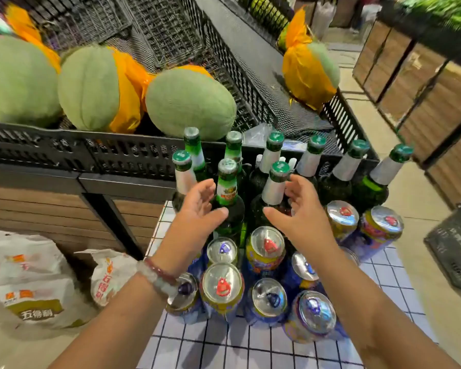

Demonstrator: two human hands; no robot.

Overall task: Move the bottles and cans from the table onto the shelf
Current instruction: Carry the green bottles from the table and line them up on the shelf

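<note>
Several green glass bottles with foil necks stand upright at the far end of a white checked table [250, 347]. Several colourful cans [222, 288] crowd the table in front of them. My left hand [197, 209] is open beside a bottle with a gold label [227, 193], fingers spread just left of it. My right hand [301, 211] is open just right of a white-necked bottle [274, 187]. Neither hand holds anything. My forearms cover some of the cans.
Behind the bottles a black plastic crate [91, 153] holds green melons [189, 102], some in orange wrap. White printed bags [30, 283] lie on the floor at left. A dark basket [455, 243] sits on the floor at right. Wooden shelving [423, 83] runs along the far right.
</note>
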